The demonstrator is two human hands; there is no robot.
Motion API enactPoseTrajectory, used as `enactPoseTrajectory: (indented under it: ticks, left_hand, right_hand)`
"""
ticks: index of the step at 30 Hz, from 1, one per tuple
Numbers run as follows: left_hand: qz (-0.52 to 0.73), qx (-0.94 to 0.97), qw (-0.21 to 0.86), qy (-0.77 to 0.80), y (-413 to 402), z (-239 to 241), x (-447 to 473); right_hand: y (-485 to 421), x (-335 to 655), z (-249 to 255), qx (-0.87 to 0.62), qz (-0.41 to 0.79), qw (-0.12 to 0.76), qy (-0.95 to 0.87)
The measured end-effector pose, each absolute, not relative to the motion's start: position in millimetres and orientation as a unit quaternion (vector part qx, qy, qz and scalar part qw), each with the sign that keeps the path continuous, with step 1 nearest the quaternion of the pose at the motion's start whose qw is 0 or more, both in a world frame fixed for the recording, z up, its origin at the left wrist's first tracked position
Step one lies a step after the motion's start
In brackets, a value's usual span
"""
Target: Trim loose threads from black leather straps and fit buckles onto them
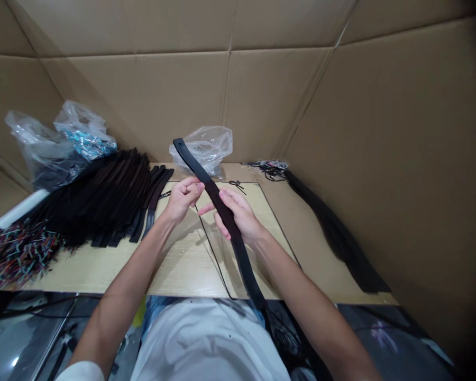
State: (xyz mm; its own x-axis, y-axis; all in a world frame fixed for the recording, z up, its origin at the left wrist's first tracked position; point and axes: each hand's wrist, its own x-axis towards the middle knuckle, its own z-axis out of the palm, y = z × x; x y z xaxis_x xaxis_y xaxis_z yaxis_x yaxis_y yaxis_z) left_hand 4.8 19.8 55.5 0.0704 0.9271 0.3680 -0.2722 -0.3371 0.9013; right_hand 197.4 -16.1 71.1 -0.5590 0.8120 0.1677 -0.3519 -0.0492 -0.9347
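Note:
A long, curved black strap (pixel 230 227) with a dark brownish middle and a small hole near its far end slants across in front of me. My right hand (pixel 240 214) is closed round its middle, thumb on top. My left hand (pixel 185 198) is pinched beside the strap's left edge, fingertips close against it. From between the hands a thin black cord (pixel 211 246) trails down to the table's front edge; its upper end seems to be in my left fingers. The near end of the strap hangs past the table edge.
A large heap of similar straps (pixel 103 196) with colourful wire ends (pixel 19 251) covers the left side. Clear plastic bags (pixel 212 148) stand at the back. More black strips (pixel 333 233) lie right, beside a small tangle of cords (pixel 272 169). Cardboard walls (pixel 143 90) enclose the wooden board (pixel 174 264).

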Motion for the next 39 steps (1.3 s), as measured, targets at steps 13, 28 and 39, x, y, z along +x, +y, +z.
enactPoseTrajectory:
  ticks: [13, 28, 39]
  left_hand:
    - [0.638, 0.528, 0.443, 0.343, 24.2, 54.9, -1.6]
    - [0.612, 0.512, 0.531, 0.287, 20.0, 57.6, 2.1]
    - [0.600, 0.478, 0.586, 0.261, 14.8, 57.3, 20.1]
  right_hand:
    - [-8.2, 192.9, 65.1, -0.213, 0.686, 0.412, -0.561]
    - [-18.9, 187.2, 64.4, -0.187, 0.734, 0.360, -0.544]
    - [-7.7, 191.7, 63.1, -0.181, 0.767, 0.392, -0.475]
